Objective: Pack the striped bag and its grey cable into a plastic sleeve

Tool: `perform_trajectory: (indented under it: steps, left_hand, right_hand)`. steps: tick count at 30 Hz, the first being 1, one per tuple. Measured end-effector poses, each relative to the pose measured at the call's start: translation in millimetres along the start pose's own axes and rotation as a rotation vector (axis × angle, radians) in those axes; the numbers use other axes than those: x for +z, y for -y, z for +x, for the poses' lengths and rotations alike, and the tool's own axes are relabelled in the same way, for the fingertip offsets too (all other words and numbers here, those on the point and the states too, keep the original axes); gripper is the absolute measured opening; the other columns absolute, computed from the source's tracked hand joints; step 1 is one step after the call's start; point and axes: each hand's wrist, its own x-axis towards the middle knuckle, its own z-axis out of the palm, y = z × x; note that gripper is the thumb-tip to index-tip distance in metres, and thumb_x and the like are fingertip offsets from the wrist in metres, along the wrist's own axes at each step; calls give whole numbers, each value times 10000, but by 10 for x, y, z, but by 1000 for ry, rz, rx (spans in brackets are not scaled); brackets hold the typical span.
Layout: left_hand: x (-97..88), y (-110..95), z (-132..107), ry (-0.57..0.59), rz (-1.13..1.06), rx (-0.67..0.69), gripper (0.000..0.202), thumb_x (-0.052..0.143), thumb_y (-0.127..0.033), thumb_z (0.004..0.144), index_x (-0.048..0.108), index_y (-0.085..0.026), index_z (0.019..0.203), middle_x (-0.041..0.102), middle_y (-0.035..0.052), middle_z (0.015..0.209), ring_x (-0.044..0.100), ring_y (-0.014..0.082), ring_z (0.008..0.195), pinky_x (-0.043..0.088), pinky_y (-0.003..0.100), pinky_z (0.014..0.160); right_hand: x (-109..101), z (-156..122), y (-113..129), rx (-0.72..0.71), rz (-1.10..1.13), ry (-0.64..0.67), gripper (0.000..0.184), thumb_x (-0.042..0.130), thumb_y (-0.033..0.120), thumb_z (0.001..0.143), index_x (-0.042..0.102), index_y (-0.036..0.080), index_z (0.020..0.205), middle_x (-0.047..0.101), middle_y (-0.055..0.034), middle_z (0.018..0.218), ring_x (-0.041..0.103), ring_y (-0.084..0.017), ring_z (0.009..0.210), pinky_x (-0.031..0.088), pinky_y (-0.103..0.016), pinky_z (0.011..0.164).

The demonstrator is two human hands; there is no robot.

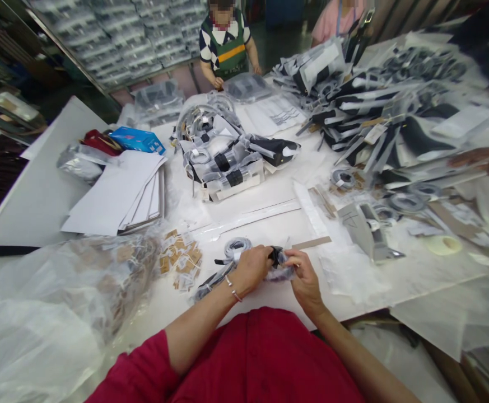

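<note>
My left hand [250, 270] and my right hand [305, 275] meet at the near edge of the white table [42, 190]. Both are closed on a small black item in a clear plastic wrap [278, 263]. The black part pokes up between my thumbs. A coiled grey cable in a bag [236, 246] lies just beyond my left hand. A pile of small brown paper tags [180, 258] sits to the left of it.
A large clear bag of tags [59, 302] fills the near left. White paper sheets [118, 193] and a blue box [137, 140] lie further back. Bagged black items pile up at centre [227, 157] and right [387, 106]. A person in a striped top [225, 42] stands at the far edge. A tape roll [445, 244] lies right.
</note>
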Motion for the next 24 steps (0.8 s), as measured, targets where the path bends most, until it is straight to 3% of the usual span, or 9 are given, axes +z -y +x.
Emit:
perform_trajectory:
  steps: [3, 6, 9, 15, 20, 24]
  left_hand:
    - [-4, 79, 15, -13, -169, 48, 214, 513, -241, 904, 691, -209, 1017, 714, 35, 961, 641, 182, 888, 458, 266, 796]
    - [-34, 113, 8, -8, -198, 37, 188, 535, -295, 898, 703, -211, 911, 684, 11, 881, 617, 163, 811, 434, 252, 723]
    - [-38, 93, -11, -29, -106, 14, 167, 562, -305, 878, 688, -197, 865, 637, 23, 882, 591, 163, 795, 418, 257, 691]
    - [-12, 18, -28, -79, 197, -34, 109, 573, -214, 855, 657, -153, 824, 597, 81, 911, 562, 213, 870, 427, 324, 770]
    - [-48, -102, -21, -22, 279, 54, 123, 603, -253, 884, 661, -155, 837, 598, 88, 923, 553, 236, 917, 433, 353, 779]
    - [12, -199, 41, -55, 364, 148, 158, 502, -159, 927, 657, -132, 913, 597, 111, 946, 541, 262, 978, 430, 394, 815]
  right_hand:
    - [-43, 22, -23, -16, -13, 13, 167, 522, 124, 798, 614, 244, 868, 600, -58, 1096, 563, -215, 1075, 465, -390, 937]
    - [-119, 60, -59, -17, -41, 45, 166, 527, 131, 808, 619, 247, 880, 605, -62, 1113, 564, -221, 1086, 459, -407, 952]
    - [-185, 101, -83, -28, -50, 88, 163, 527, 142, 816, 621, 254, 889, 613, -62, 1114, 572, -222, 1087, 473, -412, 950]
    - [-243, 132, -47, -78, -110, 145, 196, 507, 131, 810, 628, 260, 894, 639, -61, 1121, 592, -228, 1075, 483, -427, 951]
    - [-232, 141, 11, -96, -115, 148, 222, 489, 105, 805, 625, 260, 888, 642, -57, 1111, 599, -219, 1064, 485, -409, 942]
    - [-210, 174, 12, -104, -109, 149, 258, 485, 90, 775, 644, 263, 882, 650, -52, 1099, 606, -218, 1057, 486, -403, 942]
